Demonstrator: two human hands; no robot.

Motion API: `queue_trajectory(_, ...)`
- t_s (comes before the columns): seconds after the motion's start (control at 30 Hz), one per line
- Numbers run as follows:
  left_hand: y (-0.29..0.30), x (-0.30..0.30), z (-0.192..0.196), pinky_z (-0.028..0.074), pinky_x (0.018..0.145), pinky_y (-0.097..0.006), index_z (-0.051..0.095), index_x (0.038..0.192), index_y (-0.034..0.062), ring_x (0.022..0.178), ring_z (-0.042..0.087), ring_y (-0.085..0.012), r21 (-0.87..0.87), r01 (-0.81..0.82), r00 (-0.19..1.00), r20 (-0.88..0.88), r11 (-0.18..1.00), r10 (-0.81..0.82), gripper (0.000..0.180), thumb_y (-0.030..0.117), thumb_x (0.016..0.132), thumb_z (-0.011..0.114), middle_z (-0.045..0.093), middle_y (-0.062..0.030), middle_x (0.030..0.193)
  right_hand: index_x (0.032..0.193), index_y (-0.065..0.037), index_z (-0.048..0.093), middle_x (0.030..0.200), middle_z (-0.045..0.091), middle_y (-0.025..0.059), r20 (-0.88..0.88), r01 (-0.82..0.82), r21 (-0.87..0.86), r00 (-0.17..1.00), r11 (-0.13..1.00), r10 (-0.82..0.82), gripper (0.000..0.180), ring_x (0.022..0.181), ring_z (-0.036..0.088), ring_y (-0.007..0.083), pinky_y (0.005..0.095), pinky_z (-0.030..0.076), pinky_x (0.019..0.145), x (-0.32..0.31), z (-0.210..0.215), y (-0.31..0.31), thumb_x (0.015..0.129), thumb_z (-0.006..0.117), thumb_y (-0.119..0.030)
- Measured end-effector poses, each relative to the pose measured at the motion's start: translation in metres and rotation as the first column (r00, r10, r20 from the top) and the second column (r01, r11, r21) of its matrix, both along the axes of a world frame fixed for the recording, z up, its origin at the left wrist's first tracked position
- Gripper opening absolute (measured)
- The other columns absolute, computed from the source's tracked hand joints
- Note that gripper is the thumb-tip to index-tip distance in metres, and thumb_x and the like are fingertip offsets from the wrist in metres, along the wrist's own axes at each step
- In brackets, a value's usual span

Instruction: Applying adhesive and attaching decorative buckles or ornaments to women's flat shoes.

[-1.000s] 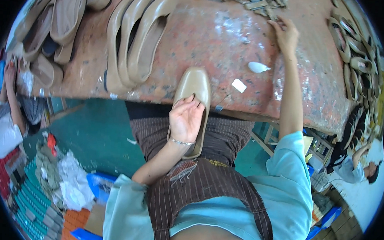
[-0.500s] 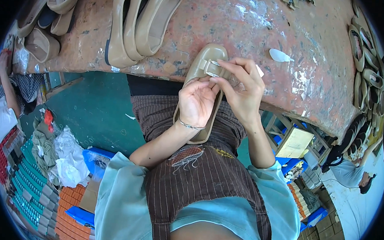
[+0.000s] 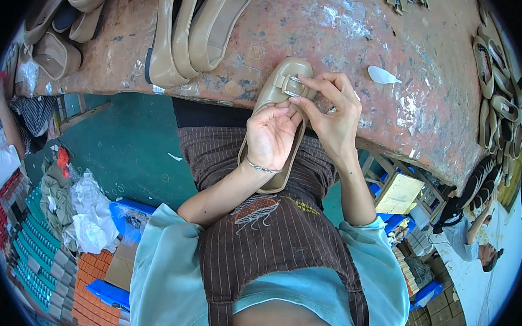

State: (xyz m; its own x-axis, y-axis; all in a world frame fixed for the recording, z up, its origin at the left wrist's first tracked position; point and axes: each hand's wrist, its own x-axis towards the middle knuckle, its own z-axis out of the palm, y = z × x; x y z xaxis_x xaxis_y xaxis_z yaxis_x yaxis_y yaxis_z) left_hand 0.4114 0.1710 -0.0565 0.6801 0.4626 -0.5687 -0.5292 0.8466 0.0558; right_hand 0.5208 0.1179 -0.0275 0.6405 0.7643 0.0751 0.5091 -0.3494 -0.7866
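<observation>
A beige shoe [image 3: 273,93] lies with its toe on the table's near edge and its heel toward my apron. Across its upper sits a beige strap with a silvery, sparkling buckle [image 3: 290,93]. My left hand [image 3: 269,136] rests palm up over the shoe's opening, its fingertips curled at the edge of the upper, steadying the shoe. From the right, my right hand [image 3: 337,111] pinches the buckle's open side with thumb and forefinger. The part of the buckle under those fingertips is hidden.
Several beige shoes stand in a row [image 3: 200,36] on the worn table [image 3: 338,43], with more at far left [image 3: 57,55] and far right [image 3: 484,65]. A white teardrop-shaped piece [image 3: 383,75] lies right of my hands. Other people are at both sides.
My right fingers and the buckle have shifted slightly away from me along the shoe. My left hand keeps its place at the opening. The person at far right has moved an arm.
</observation>
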Motion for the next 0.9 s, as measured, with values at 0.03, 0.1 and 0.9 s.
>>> queue_trajectory(0.03, 0.0, 0.0, 0.001, 0.032, 0.105, -0.041, 0.04, 0.119, -0.0103, 0.115, 0.047, -0.0281, 0.001, -0.008, 1.0, -0.003, 1.0, 0.008, 0.042, 0.0, 0.078, 0.043, 0.049, -0.0207, 0.119, 0.096, -0.006, 0.07, 0.088, 0.056, 0.0079, -0.017, -0.001, 0.003, 1.0, 1.0, 0.001, 0.035, 0.079, 0.058, 0.0185, 0.0281, 0.048, 0.067, 0.0, -0.001, 0.001, 0.062, 0.078, -0.005)
queue_trajectory(0.1, 0.0, -0.001, -0.001, 0.032, 0.106, -0.041, 0.041, 0.118, -0.0101, 0.114, 0.047, -0.0282, 0.004, -0.018, 1.0, -0.009, 1.0, 0.018, 0.042, -0.001, 0.077, 0.042, 0.049, -0.0206, 0.118, 0.096, -0.007, 0.071, 0.088, 0.056, 0.0079, -0.038, -0.004, 0.007, 0.999, 1.0, 0.004, 0.035, 0.078, 0.058, 0.0185, 0.0278, 0.048, 0.066, 0.0, -0.001, 0.001, 0.061, 0.078, -0.005)
queue_trajectory(0.9, 0.336, -0.05, 0.257, 0.035, 0.104, -0.047, 0.043, 0.127, -0.0047, 0.122, 0.044, -0.0317, 0.959, 0.028, 0.9, 0.099, 0.282, -0.425, 0.038, 0.009, 0.092, 0.044, 0.048, -0.0205, 0.128, 0.124, 0.0, 0.048, 0.111, 0.052, 0.0096, -0.142, 0.617, 0.252, 0.785, 0.745, -0.603, 0.038, 0.094, 0.056, 0.0154, 0.0278, 0.047, 0.083, 0.057, -0.03, -0.069, 0.087, 0.058, -0.002)
